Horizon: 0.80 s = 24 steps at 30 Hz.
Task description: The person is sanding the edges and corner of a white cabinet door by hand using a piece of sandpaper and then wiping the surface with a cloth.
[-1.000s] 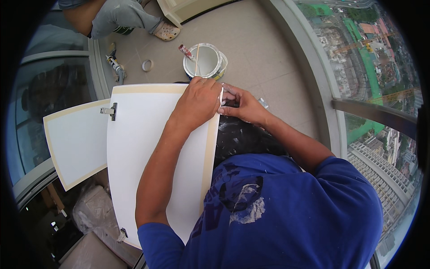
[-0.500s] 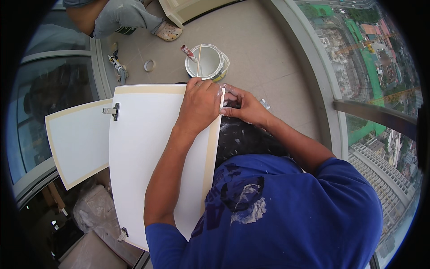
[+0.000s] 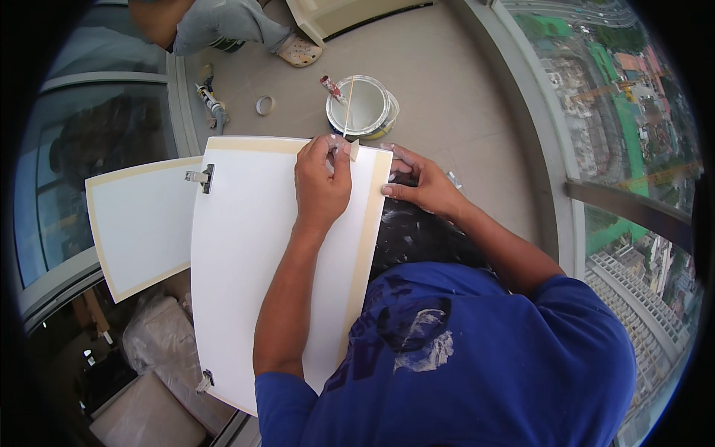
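Grip of the left hand (image 3: 324, 179) is pinched on a small beige strip (image 3: 354, 152) — held by the top edge of the white panel (image 3: 238, 253), near its upper right corner. Beside it, the panel's right edge is held by the right hand (image 3: 424, 185). Just beyond the top edge a bucket (image 3: 372, 108) is seen — with room given by floor (image 3: 462, 112) between it and the window frame (image 3: 547, 141).

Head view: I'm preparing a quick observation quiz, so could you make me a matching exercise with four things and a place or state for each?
1. Bucket
2. Tape roll
3. Left hand
4. Right hand

A. Thumb at the white board's side edge
B. Ring-shaped, on the floor
C. Small pale strip at its fingertips
D. Thin stick across its mouth

Pairs: 1-D, 2-B, 3-C, 4-A
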### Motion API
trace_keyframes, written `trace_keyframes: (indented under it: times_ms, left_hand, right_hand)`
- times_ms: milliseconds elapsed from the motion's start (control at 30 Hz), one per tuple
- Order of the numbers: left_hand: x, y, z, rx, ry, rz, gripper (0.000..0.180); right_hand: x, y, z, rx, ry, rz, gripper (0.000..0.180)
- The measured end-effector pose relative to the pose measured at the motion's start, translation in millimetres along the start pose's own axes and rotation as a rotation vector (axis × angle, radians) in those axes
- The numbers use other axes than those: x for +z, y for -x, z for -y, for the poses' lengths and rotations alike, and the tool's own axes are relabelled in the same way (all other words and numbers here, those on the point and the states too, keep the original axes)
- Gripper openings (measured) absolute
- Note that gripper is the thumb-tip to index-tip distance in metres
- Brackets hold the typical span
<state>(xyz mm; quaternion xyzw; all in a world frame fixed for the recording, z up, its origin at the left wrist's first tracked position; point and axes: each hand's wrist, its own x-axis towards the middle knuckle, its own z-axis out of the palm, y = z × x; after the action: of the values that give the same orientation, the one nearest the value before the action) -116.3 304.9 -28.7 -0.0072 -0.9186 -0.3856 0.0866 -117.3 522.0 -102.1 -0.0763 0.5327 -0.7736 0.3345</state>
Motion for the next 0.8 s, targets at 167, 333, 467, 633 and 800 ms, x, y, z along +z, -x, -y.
trace_keyframes:
  times_ms: [167,333,467,633,800]
  left_hand:
    - [-22.4,-7.3,1.3,-0.060,0.112,-0.141,0.020]
    - [-53.4,-17.6,-3.4,-0.183,0.124,-0.205,0.022]
    - [-69.9,-22.4,-1.1,-0.184,0.112,-0.241,0.024]
    - [-91.7,-36.9,5.0,-0.112,0.094,-0.334,0.026]
    - [-139.6,-60.0,-1.1,-0.238,0.191,-0.430,0.021]
  right_hand:
    - [3.6,1.3,10.6,0.030,0.005,-0.024,0.084]
    - [7.4,-3.5,14.9,0.050,-0.009,-0.071,0.082]
    - [24.1,-11.9,25.7,0.131,0.057,-0.178,0.081]
    - [31.2,-15.1,24.9,0.089,0.167,-0.201,0.083]
    - [31.0,-16.1,24.4,0.086,0.177,-0.200,0.086]
